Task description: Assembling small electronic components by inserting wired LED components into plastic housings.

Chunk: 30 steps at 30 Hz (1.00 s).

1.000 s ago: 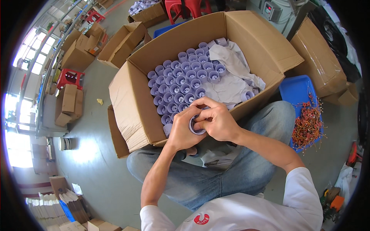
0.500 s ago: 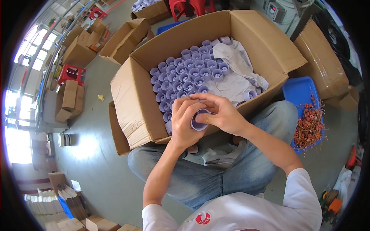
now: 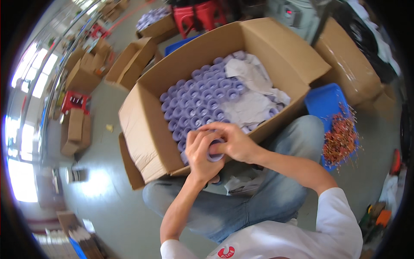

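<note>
Both hands are around one lavender plastic cup (image 3: 216, 158) at the near edge of a big open cardboard box (image 3: 148, 129). My left hand (image 3: 199, 154) wraps the cup's side with curled fingers. My right hand (image 3: 239, 146) reaches over the far side, its thumb dipping into the cup's mouth. What the thumb touches inside cannot be made out. Rows of similar lavender cups (image 3: 194, 101) stand packed in the box, with small pale parts inside many of them. Crumpled white sheets (image 3: 246, 107) cover the box's right part.
To the right, a blue tray (image 3: 320, 101) carries a heap of thin red and yellow wire-like pieces (image 3: 340, 142). Behind the box stands a red stool (image 3: 200, 16). Other cardboard boxes (image 3: 131, 62) sit at the far left; a tall carton (image 3: 347, 64) leans at the right.
The whole view has shifted, with the box appearing lower and further left. Both hands keep their hold on the cup, and the right thumb is still in its mouth.
</note>
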Motion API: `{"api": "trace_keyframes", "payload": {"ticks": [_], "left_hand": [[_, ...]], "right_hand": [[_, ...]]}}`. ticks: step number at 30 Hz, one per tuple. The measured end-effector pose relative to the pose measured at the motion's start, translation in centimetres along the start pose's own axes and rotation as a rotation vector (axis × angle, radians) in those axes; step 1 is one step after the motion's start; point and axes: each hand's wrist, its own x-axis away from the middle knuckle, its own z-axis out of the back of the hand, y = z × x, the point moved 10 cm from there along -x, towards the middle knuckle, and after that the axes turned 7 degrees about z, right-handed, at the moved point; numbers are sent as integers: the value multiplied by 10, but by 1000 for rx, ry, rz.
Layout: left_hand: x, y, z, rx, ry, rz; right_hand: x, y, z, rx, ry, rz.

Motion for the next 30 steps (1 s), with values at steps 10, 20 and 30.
{"api": "trace_keyframes", "payload": {"ticks": [10, 20, 30], "left_hand": [[5, -1, -3, -9, -109, 42], [76, -161, 260, -231, 635, 658], [268, -408, 325, -543, 384, 1231]], "right_hand": [[-3, 8, -2, 34, -49, 93], [136, -139, 314, 758, 685, 75], [245, -118, 474, 1860, 800, -470]]}}
